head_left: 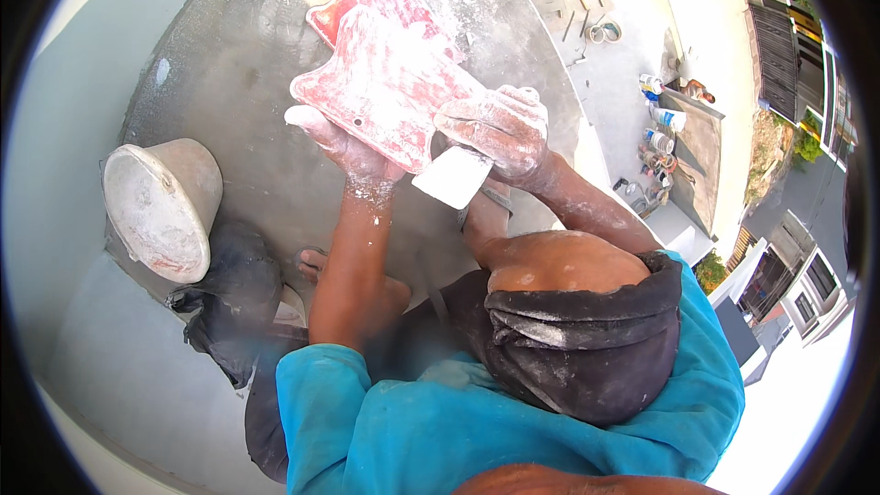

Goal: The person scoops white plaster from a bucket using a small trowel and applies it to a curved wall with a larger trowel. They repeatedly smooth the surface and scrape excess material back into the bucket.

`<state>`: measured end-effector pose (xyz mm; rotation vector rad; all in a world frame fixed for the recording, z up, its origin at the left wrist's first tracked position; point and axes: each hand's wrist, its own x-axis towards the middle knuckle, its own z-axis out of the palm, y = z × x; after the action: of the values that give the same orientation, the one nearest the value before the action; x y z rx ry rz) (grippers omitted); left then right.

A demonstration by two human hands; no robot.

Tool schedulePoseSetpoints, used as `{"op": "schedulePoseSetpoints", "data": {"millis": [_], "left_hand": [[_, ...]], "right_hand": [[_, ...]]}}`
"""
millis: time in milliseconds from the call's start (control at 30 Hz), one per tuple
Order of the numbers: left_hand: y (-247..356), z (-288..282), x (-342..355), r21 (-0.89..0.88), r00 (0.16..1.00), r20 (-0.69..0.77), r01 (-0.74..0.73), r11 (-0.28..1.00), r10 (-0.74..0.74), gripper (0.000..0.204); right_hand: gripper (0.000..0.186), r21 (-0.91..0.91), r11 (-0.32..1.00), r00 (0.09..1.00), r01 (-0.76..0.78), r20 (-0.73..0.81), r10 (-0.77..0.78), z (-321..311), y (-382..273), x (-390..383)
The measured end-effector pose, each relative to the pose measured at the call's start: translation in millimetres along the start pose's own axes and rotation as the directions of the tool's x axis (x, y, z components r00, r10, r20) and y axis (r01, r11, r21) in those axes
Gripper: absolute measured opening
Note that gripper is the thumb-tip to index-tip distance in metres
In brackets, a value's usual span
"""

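At left we see a plaster-caked bucket (pixel 163 208) lying tilted on the grey cement surface (pixel 229 82), with a dark crumpled cloth (pixel 234 298) just beside it below. Far down at upper right we note a paved yard (pixel 610 64) strewn with containers (pixel 662 128), and houses (pixel 788 284) along a street.

Harsh sunlight; blown-out glare at right; fisheye-bent, dark-vignetted edges.

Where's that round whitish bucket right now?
In the head view the bucket lies tipped on the grey surface at the person's left, beside a dark cloth, apart from the left hand under the red board.
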<state>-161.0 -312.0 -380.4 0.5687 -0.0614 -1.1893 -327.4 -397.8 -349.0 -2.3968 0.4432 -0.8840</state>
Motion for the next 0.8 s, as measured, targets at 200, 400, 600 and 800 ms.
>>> {"op": "schedulePoseSetpoints", "data": {"millis": [200,400,600,800], "left_hand": [[3,-18,0,-0.274,0.993,0.041,0.116,0.955,-0.11,0.116],[17,-28,-3,-0.317,0.977,-0.062,0.174,0.932,-0.203,0.113],[21,-37,-10,-0.521,0.959,0.056,0.265,0.811,-0.278,0.111],[28,-34,-23,-0.129,0.921,-0.15,0.343,0.93,-0.361,0.108]], "right_hand": [[0.031,0.213,0.967,0.99,-0.136,-0.005,0.14,12,-4,-6],[0.02,0.145,0.725,0.735,-0.673,0.022,0.678,10,-4,-5],[0.021,-0.014,0.993,0.992,-0.114,0.055,0.115,13,14,4],[0.033,-0.087,0.994,0.996,-0.059,-0.072,0.053,17,30,-5]]}}
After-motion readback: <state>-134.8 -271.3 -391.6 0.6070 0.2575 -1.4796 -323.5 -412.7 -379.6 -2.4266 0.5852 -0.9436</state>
